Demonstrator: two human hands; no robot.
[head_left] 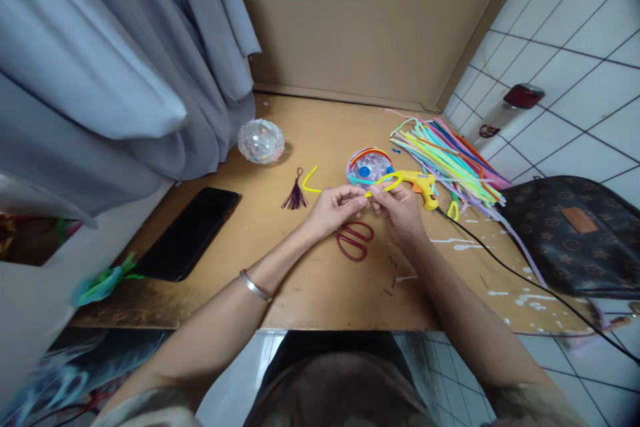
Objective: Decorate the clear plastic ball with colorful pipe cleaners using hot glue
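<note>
Both hands meet over the middle of the table on one yellow pipe cleaner (pixel 311 185). My left hand (pixel 336 207) pinches it between thumb and fingers, and its bent free end sticks out to the left. Close beside it, my right hand (pixel 399 210) grips the same pipe cleaner, which curves into a loop above the fingers. Just beyond the hands sits a clear ball (pixel 373 163) with coloured strips and blue round spots, partly hidden. Red-handled scissors (pixel 356 241) lie beneath the hands, their blades out of sight. A yellow glue gun (pixel 425 188) rests right of my right hand.
A bundle of coloured pipe cleaners (pixel 450 160) lies at the right, near a brown patterned bag (pixel 575 233). A dark tassel (pixel 295 193), a clear ball (pixel 261 141) and a black phone (pixel 190 233) are on the left. The glue gun's black cord (pixel 500 263) crosses the table's right side.
</note>
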